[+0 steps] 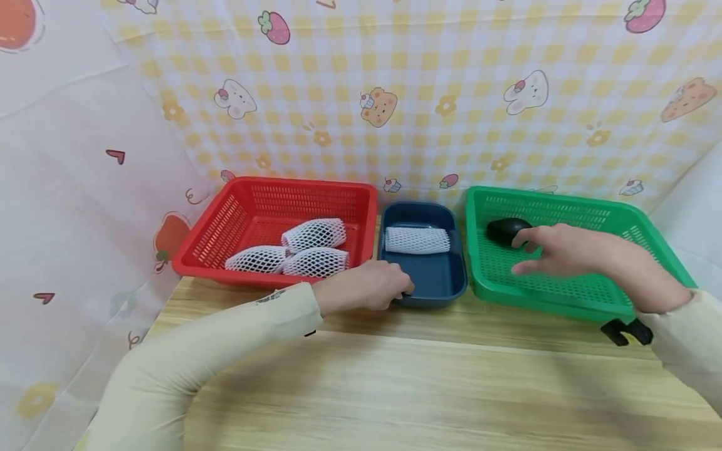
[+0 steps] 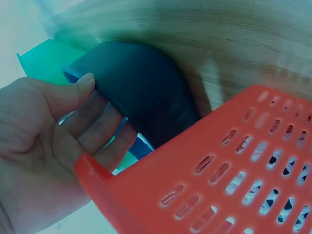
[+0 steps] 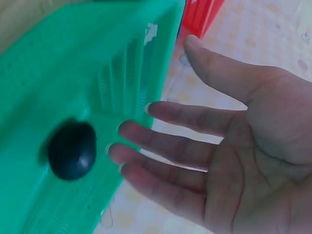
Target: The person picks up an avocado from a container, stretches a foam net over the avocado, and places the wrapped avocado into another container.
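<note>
My left hand (image 1: 379,285) grips the near left rim of the dark blue tray (image 1: 431,275). In the left wrist view, its thumb presses the outer wall and its fingers go over the rim. One white foam net sleeve (image 1: 417,240) lies flat in that tray. Over the green basket (image 1: 507,294) hovers my right hand (image 1: 561,250), fingers spread and holding nothing. Close to its fingertips, a dark, smooth avocado-like fruit (image 1: 502,230) rests on the basket's floor; the right wrist view shows a gap between the fingers and the fruit (image 3: 73,150).
To the left stands a red basket (image 1: 225,207) with three dark fruits in white foam nets (image 1: 316,262). All three containers sit side by side on a wooden table (image 1: 395,388). A patterned cloth (image 1: 417,138) hangs right behind them. A small black clip-like object (image 1: 626,332) shows beside the right wrist.
</note>
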Demonstrator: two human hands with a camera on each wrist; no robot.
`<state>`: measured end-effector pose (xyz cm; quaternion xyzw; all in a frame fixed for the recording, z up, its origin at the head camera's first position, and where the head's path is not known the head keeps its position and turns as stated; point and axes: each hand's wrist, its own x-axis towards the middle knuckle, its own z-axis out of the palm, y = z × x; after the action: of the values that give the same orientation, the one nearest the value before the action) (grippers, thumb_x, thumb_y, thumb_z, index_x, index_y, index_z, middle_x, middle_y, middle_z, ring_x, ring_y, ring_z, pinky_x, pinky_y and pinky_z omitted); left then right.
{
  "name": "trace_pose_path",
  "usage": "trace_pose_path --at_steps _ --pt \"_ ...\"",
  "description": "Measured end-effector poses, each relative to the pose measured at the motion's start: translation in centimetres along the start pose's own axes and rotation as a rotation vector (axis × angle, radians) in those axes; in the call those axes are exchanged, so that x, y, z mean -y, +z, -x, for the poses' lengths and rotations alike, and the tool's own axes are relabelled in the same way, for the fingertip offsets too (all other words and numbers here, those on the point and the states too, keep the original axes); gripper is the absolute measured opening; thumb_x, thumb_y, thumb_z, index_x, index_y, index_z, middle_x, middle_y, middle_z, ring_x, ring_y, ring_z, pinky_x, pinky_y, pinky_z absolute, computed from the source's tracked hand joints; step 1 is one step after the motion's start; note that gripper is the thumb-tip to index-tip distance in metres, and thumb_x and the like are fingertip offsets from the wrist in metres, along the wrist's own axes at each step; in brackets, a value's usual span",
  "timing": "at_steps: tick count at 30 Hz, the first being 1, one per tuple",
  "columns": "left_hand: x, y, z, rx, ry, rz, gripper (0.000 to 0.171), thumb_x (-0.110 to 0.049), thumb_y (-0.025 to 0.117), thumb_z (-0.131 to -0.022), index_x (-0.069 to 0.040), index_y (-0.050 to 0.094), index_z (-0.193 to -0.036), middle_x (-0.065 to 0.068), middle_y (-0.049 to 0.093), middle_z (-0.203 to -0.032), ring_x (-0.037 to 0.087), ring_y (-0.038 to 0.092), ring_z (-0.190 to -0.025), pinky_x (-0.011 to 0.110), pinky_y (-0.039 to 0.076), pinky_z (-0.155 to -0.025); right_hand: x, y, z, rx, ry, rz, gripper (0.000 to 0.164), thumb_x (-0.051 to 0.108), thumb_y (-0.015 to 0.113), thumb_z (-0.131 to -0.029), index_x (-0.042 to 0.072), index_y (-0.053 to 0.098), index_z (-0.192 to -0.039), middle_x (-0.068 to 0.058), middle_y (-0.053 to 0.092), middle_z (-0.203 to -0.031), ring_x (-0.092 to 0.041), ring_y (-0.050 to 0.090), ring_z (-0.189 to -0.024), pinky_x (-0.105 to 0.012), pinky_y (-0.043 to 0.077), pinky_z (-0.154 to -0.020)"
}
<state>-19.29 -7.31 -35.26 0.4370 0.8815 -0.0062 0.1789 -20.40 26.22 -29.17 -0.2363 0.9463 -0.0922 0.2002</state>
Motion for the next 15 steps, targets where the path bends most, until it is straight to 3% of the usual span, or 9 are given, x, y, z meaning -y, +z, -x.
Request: trace_pose_path --at_steps 7,15 --pt "0.1 -0.1 -0.2 0.016 -0.003 0.006 0.036 -0.013 0.072 -0.096 -0.015 0.069 -0.132 0.002 0.069 -0.116 0.015 0.063 -0.095 0.026 0.055 -0.081 -2.6 -1.3 -1.1 0.049 0.007 0.040 0.067 0.040 0.072 -0.094 -0.007 0.053 -0.138 -0.028 0.058 -0.130 -0.053 0.052 -0.120 -0.058 0.049 -0.088" --pt "0.0 -0.2 -0.4 0.032 -0.016 -0.004 0.034 -0.014 0.072 -0.096 -0.016 0.070 -0.130 0.001 0.069 -0.111 0.015 0.061 -0.092 0.026 0.055 -0.079 -6.2 -2.5 -2.5 -0.021 0.012 0.101 0.062 0.027 0.080 -0.090 -0.011 0.054 -0.131 -0.037 0.053 -0.129 -0.058 0.050 -0.118 -0.062 0.047 -0.089"
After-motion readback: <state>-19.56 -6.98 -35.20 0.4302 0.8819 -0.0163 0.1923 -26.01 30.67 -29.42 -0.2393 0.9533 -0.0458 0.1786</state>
